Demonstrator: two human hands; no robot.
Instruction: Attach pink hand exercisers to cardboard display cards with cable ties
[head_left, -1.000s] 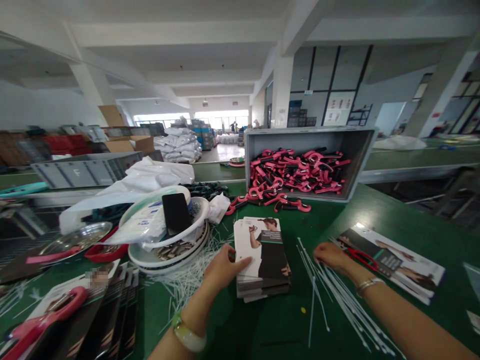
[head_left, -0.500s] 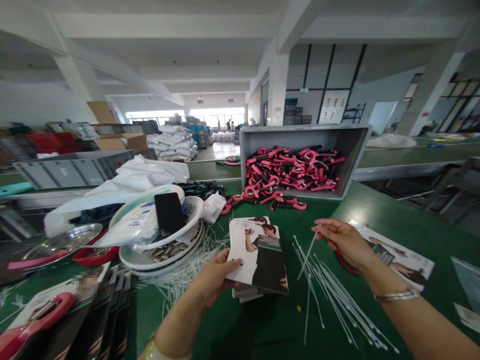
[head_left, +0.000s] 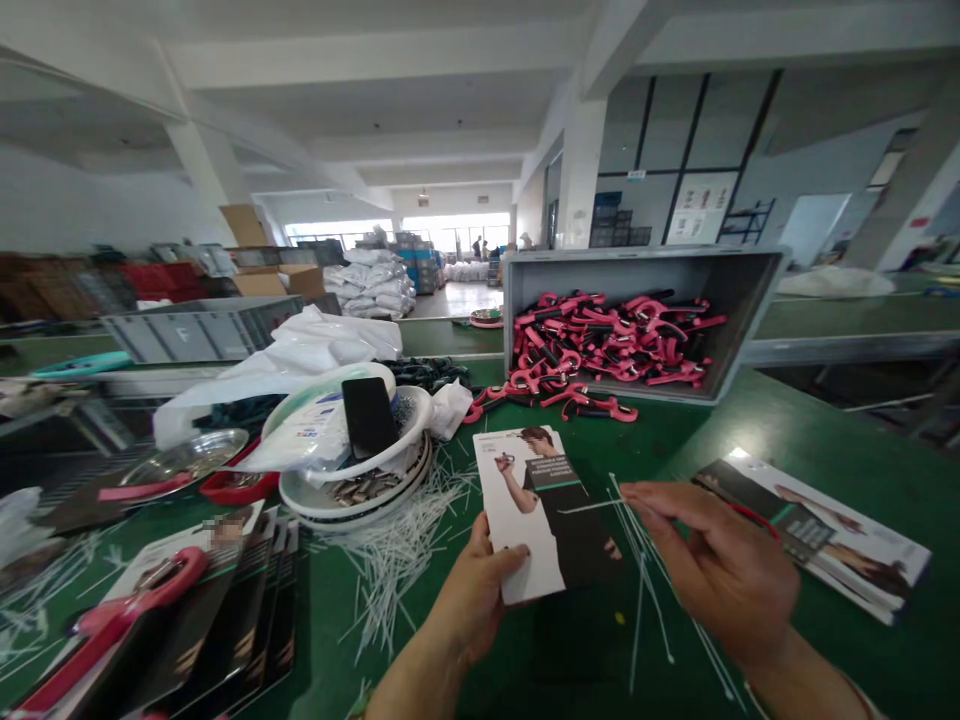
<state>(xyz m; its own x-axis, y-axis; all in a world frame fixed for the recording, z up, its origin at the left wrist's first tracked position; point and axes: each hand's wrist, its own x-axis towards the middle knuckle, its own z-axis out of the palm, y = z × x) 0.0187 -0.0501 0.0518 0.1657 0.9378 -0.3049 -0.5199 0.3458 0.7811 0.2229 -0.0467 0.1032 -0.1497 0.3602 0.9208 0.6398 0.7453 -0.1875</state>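
Observation:
My left hand (head_left: 487, 590) grips the lower left edge of a printed card (head_left: 525, 510), thumb on its front. The card shows a picture and a black area with a green line. My right hand (head_left: 712, 560) pinches a thin white cable tie (head_left: 592, 505), whose free end reaches over the card's black part. More white ties (head_left: 645, 570) lie on the green table under and beside my right hand. Whether other cards sit beneath the held one is hidden.
A grey crate (head_left: 750, 330) of pink and black clamps (head_left: 615, 340) lies tipped behind. Left stand stacked bowls (head_left: 352, 500) with a phone (head_left: 369, 418), scattered ties and a row of cards with a pink clamp (head_left: 150, 600). More cards (head_left: 825, 530) lie right.
The view has shifted a little to the right. My right hand has moved left and down, bringing the tie over the card. My left hand has turned and still holds the card.

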